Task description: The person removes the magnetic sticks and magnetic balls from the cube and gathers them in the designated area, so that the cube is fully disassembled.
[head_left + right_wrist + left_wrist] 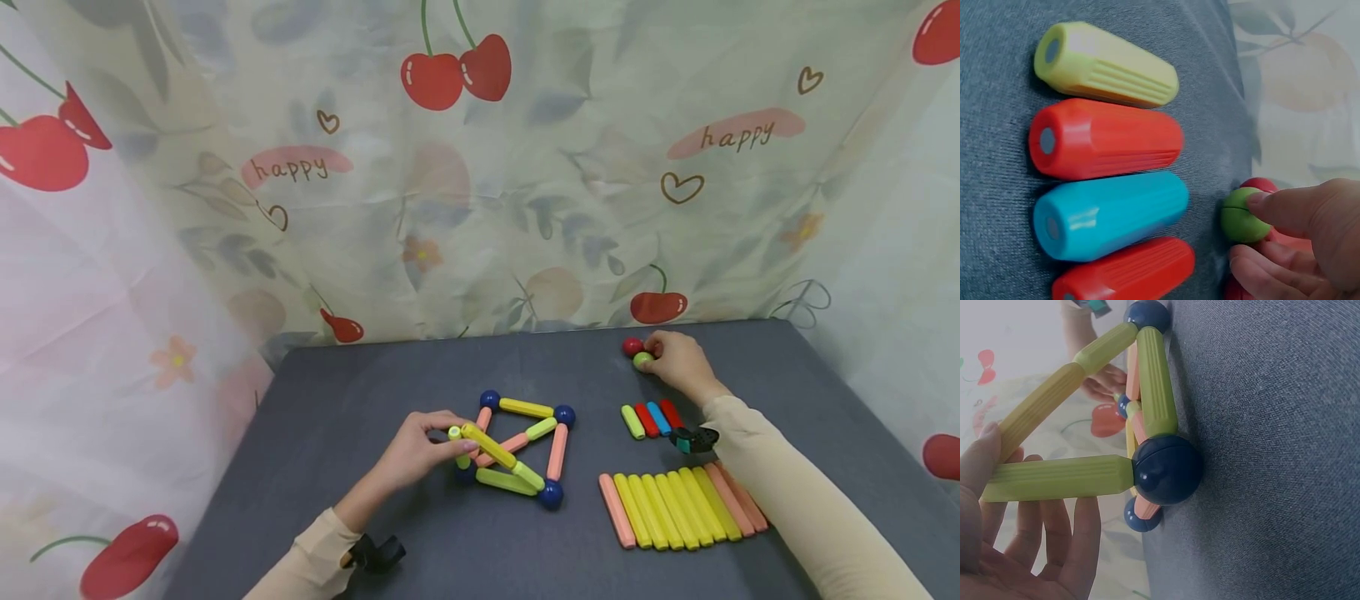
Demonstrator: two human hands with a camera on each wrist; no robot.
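My left hand (422,448) holds the upper ends of a light-green magnetic stick (1060,478) and a yellow stick (1041,412) over a frame of magnetic sticks. The green one rises from a dark blue ball (1169,469). The yellow one runs into another green stick (528,476), which slopes down to a blue ball (551,495). Flat on the table, yellow, pink and green sticks link blue balls at the corners. At the back right, my right hand (681,365) pinches a green ball (1242,215) between thumb and fingers. A red ball (632,347) lies beside it.
Short green, red and blue sticks (659,418) lie in a row below the right hand. Nearer, a row of long yellow and pink sticks (675,510) lies partly under the right forearm. A patterned curtain (480,208) hangs behind the grey table (360,383).
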